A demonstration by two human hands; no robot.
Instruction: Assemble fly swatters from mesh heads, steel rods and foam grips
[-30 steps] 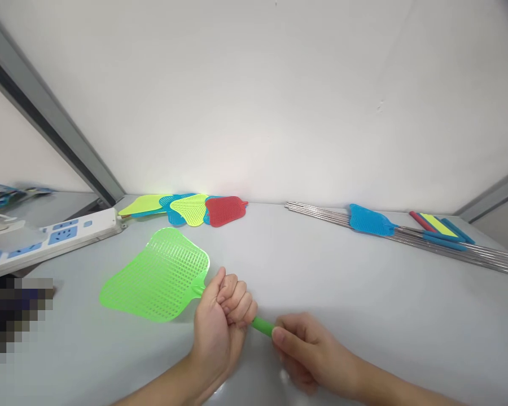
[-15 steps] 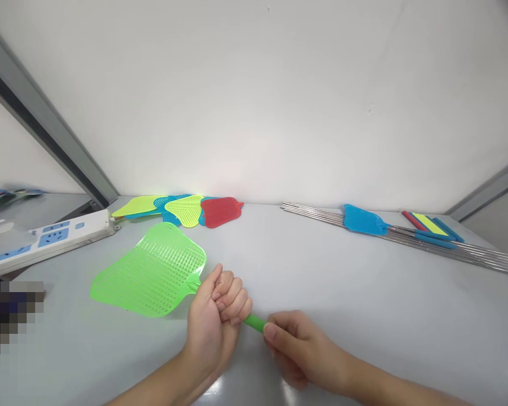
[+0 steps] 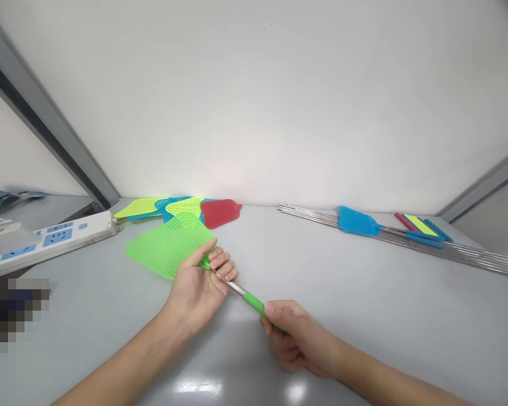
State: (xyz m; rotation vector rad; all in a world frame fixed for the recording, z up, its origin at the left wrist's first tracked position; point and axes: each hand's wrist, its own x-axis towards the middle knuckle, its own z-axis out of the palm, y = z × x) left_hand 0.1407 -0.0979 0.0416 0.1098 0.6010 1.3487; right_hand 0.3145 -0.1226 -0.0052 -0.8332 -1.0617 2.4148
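1. Our grey worktop [image 3: 364, 327] carries metal rods [image 3: 469, 254], running from the middle of its back edge towards the right edge.
2. We hold the green fly swatter [image 3: 158, 245] above the worktop's middle, its head towards the back left corner.
3. Our left hand [image 3: 198, 287] has loosened and shifted nearer that head; its fingers curl lightly around the shaft, thumb extended.
4. Our right hand [image 3: 298, 335] pinches the green grip [image 3: 253, 301] between thumb and bent fingers.
5. Red, yellow and blue swatter heads [image 3: 220, 214] overlap by the back edge, left of its middle; loose tube grips [image 3: 423, 225] lie near the back right corner.
6. A short bare metal length [image 3: 236, 288] now shows between our hands; we judge this lets us check how the grip sits on the shaft.
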